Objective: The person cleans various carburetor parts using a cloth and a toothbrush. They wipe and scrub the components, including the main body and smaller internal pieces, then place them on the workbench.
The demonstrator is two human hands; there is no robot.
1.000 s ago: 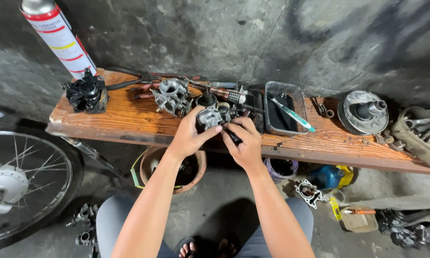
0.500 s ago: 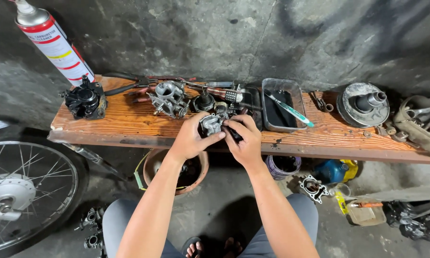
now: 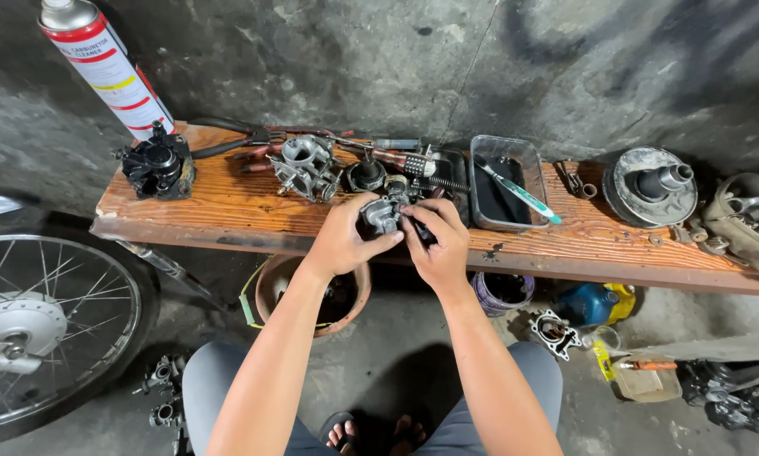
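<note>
Left hand (image 3: pixel 339 245) grasping grey carburettor body (image 3: pixel 379 215), frame centre | right hand (image 3: pixel 437 245) pinching its side | risk: small part may drop off bench (image 3: pixel 227 207) edge.

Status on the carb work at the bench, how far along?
Done: parts stripped and laid on the wooden plank, including a second grey carburetor body and a black part. In hand: left hand and right hand grip a small metal carburetor. Left: loose parts remain unassembled.
</note>
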